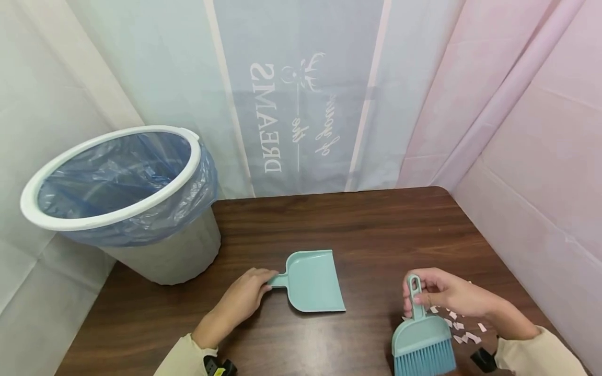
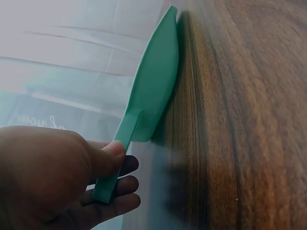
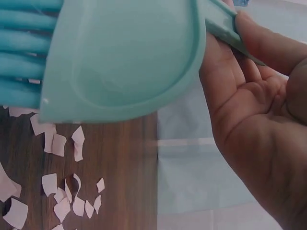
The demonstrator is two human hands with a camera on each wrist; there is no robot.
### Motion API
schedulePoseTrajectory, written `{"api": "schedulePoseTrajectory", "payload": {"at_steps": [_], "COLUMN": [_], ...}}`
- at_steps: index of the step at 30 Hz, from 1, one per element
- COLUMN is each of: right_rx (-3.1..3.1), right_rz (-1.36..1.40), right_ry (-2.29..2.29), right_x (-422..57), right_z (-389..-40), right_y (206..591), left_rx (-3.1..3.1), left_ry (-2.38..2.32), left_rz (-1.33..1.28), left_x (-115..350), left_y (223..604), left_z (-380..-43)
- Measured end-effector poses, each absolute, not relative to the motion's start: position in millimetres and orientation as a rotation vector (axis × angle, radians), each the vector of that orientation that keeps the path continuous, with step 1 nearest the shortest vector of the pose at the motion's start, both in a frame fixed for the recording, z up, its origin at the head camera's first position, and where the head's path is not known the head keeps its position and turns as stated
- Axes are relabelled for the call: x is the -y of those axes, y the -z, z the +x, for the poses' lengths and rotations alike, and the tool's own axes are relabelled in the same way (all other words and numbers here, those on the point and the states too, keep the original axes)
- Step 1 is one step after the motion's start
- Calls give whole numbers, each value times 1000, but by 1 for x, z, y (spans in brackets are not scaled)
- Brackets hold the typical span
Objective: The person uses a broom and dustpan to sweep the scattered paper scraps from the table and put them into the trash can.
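Observation:
A light teal dustpan (image 1: 314, 282) lies on the table at the middle, its wide lip facing right. My left hand (image 1: 242, 300) pinches its handle; the left wrist view shows the thumb on top and fingers beneath the handle (image 2: 125, 129). On the right, my right hand (image 1: 447, 295) grips the handle of a matching hand brush (image 1: 420, 337), bristles pointing toward me. Small torn scraps of white paper (image 1: 463, 326) are scattered beside and partly behind the brush and right wrist. In the right wrist view more scraps (image 3: 62, 208) lie below the brush head (image 3: 129, 52).
A bin (image 1: 174, 256) with a white rim and blue plastic liner stands at the table's left. Dark wood table (image 1: 338, 219) spreads beneath everything. Printed cloth (image 1: 301, 115) hangs behind the far edge, and pale cloth (image 1: 541, 183) borders the right side.

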State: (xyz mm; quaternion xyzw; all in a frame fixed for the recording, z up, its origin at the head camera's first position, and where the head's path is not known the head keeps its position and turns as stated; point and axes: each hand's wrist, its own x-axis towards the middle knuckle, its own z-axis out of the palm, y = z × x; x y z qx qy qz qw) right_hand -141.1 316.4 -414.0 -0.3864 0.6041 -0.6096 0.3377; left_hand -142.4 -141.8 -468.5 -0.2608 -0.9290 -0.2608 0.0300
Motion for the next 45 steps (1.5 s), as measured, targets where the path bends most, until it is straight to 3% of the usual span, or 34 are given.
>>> {"api": "schedulePoseTrajectory", "payload": {"at_steps": [45], "right_rx": [-2372], "right_rz": [-1128], "right_ry": [1594], "right_x": [-294], "right_z": [-195], "right_y": [377], "left_rx": [2847], "left_ry": [786], "left_rz": [-806], "left_x": [140], "left_y": [469], "left_z": [-141]}}
